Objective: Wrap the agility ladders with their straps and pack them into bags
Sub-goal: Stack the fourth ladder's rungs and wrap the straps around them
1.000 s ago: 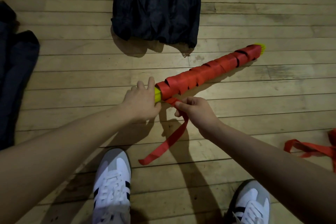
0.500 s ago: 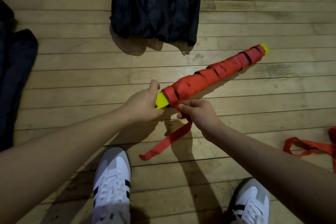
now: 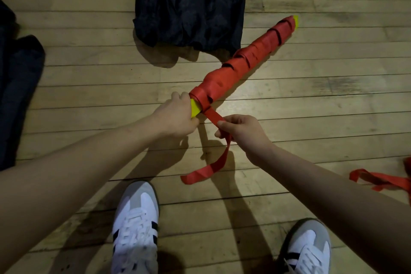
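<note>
- The bundled agility ladder [image 3: 240, 66] lay slanted across the wooden floor [image 3: 311, 107], its near end raised at centre and its far end, with a yellow rung tip showing, pointing far right; red strap was wound along nearly its whole length.
- The left hand [image 3: 175, 115] was curled round the near yellow end, evidently to steady the bundle while the wrap was tightened.
- The right hand [image 3: 242, 131] pinched the strap tail [image 3: 211, 162] just beside that end, drawing it taut; the loose remainder trailed to the floor.
- A dark bag [image 3: 189, 4] lay just beyond the bundle, presumably ready for packing; its top was cut off.
- More dark fabric [image 3: 17, 87] at left was cropped and indistinct.
- A second red strap [image 3: 378, 180] ran off the right edge.
- How the strap fastens could not be seen.
</note>
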`<state>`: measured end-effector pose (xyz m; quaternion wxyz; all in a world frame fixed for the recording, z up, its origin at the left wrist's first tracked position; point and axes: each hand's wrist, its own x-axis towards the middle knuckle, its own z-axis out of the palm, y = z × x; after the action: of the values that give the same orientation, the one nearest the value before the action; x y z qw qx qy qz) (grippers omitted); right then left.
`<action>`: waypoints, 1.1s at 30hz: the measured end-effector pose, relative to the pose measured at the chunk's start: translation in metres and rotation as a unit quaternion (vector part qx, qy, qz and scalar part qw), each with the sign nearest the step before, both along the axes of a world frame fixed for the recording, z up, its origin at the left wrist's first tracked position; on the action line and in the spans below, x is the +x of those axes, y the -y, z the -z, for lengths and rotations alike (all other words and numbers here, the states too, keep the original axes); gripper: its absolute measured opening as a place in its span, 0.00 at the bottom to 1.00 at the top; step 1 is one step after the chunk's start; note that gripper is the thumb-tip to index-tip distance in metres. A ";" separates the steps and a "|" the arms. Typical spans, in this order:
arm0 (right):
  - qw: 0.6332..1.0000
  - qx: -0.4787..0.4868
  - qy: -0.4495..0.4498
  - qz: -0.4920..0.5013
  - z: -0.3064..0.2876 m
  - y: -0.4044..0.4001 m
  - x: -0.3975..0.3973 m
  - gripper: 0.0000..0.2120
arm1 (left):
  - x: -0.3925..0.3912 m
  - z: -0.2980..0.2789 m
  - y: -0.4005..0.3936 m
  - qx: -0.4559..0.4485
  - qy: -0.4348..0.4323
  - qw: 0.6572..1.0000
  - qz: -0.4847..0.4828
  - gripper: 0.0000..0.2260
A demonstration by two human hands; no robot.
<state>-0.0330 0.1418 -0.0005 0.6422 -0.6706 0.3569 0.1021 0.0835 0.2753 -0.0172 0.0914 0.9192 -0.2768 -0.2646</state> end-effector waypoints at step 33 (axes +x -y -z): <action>1.000 -0.021 -0.011 -0.015 -0.001 -0.009 -0.003 0.08 | -0.017 -0.010 -0.001 0.025 0.045 0.997 0.052 0.24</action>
<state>-0.0364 0.1504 0.0003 0.6227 -0.6879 0.3557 0.1112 0.0667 0.2765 -0.0070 0.0422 0.9164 -0.3216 -0.2345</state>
